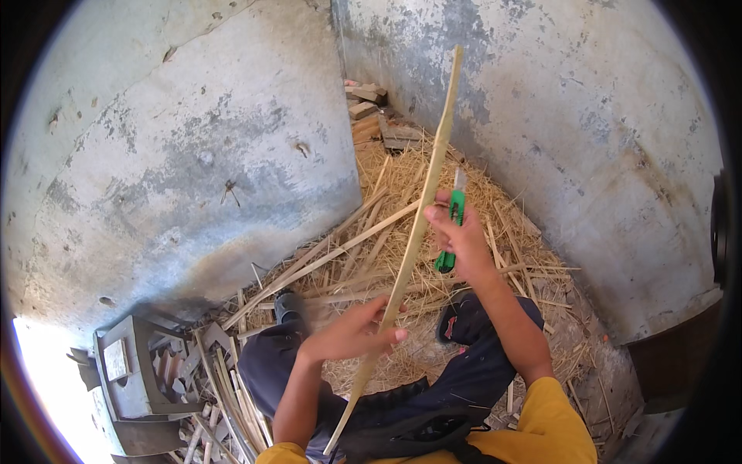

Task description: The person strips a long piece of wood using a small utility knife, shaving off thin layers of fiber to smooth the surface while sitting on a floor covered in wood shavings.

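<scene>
A long pale bamboo strip slants up in front of me, from my lap to well above my hands. My left hand is closed round its lower part, the thumb in front and the fingers partly behind it. Higher up, my right hand grips a green utility knife with its blade out, pointing upward and away from me. The right thumb and fingertips lie close against the strip; whether they pinch it I cannot tell.
Straw-like shavings and loose strips cover the floor between my feet. Worn plaster walls meet ahead, with brick-like blocks at the gap. A grey metal box stands at left beside more strips. A dark object is at right.
</scene>
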Motion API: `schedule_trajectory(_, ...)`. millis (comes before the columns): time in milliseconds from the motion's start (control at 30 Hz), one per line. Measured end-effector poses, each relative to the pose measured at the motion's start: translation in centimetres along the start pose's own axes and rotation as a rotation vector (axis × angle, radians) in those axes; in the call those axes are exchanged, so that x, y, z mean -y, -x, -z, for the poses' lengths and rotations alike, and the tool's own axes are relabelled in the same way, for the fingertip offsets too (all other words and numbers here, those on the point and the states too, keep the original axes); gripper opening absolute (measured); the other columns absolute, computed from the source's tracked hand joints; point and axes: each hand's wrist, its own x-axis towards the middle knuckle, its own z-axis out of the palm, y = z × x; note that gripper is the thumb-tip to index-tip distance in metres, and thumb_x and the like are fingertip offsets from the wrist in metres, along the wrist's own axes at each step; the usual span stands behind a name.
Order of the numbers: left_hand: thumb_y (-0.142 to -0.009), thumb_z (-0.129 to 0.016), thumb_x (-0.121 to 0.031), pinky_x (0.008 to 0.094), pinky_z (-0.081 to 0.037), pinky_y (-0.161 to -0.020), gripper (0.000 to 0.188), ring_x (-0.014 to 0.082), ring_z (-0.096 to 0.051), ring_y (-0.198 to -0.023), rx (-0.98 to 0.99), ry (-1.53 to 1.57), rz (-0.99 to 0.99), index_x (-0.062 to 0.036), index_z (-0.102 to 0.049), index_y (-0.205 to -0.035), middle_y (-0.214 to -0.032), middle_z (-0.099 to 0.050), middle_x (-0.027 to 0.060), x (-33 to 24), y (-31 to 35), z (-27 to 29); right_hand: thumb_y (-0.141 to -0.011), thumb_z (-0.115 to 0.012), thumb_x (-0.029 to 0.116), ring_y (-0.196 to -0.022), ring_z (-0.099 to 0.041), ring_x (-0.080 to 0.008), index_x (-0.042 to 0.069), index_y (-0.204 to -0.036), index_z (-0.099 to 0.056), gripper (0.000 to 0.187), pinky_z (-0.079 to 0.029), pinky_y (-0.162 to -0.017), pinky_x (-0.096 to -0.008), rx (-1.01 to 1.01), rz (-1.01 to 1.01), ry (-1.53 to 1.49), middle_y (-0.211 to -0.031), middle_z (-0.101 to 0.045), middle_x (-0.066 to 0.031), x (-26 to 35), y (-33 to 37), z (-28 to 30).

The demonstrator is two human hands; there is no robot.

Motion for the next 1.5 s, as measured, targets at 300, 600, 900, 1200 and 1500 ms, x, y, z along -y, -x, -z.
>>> schedule_trajectory(300, -0.109, -0.061, -0.028, 0.0368, -0.059, -0.078, 0.034, 0.0197, -0.074, -0.093, 0.473, -0.207, -0.044, -0.0028, -0.061, -0.133, -0.097, -0.074, 0.0101, 1.6, 0.7, 1.6, -0.100, -0.075, 0.020, -0.051, -0.036, -0.0019, 0.001, -0.137, -0.059, 0.045, -0.028, -0.045, -0.0221, -0.192, 0.140, -0.104, -0.066, -0.047, 0.0081, 1.8, -2.1, 3.4)
schedule_trajectory(600, -0.113, -0.049, -0.023, 0.0259, -0.046, -0.055, 0.021, 0.0083, -0.061, -0.060, -0.159, -0.082, -0.084, -0.0053, -0.054, -0.103, -0.074, -0.058, -0.0020, 0.3, 0.5, 0.8, -0.111, -0.047, 0.040, -0.056, -0.041, -0.0022, 0.004, -0.137, -0.060, 0.046, -0.030, -0.049, -0.0210, -0.137, 0.286, 0.158, -0.096, -0.059, -0.0033, 2.4, -0.6, 2.2)
schedule_trajectory(900, -0.108, -0.057, -0.020, 0.0308, -0.038, -0.058, 0.017, 0.0096, -0.047, -0.062, -0.656, -0.127, -0.142, -0.0025, -0.058, -0.108, -0.067, -0.049, 0.0008, 0.3, -0.6, -0.3, -0.101, -0.071, 0.030, -0.072, -0.064, -0.0158, 0.003, -0.111, -0.063, 0.029, -0.050, -0.062, -0.0288, 0.181, 0.642, 0.657, -0.094, -0.067, -0.0084, -1.3, 2.0, -1.4)
schedule_trajectory(1200, -0.107, -0.061, -0.019, 0.0330, -0.040, -0.054, 0.019, 0.0122, -0.051, -0.061, -0.696, -0.197, -0.251, -0.0025, -0.054, -0.109, -0.073, -0.055, 0.0070, -0.2, -1.2, -1.0, -0.089, -0.084, 0.018, -0.079, -0.074, -0.0257, 0.002, -0.103, -0.068, 0.026, -0.056, -0.066, -0.0340, 0.320, 0.731, 0.755, -0.095, -0.072, -0.0136, -1.6, 3.6, -3.8)
schedule_trajectory(1500, -0.108, -0.060, -0.018, 0.0329, -0.039, -0.053, 0.021, 0.0131, -0.051, -0.056, -0.712, -0.233, -0.195, -0.0019, -0.056, -0.120, -0.068, -0.057, 0.0067, 0.0, -1.1, -1.3, -0.085, -0.086, 0.013, -0.074, -0.074, -0.0287, 0.002, -0.099, -0.074, 0.022, -0.057, -0.063, -0.0345, 0.265, 0.773, 0.769, -0.089, -0.073, -0.0142, -1.8, 4.0, -3.9)
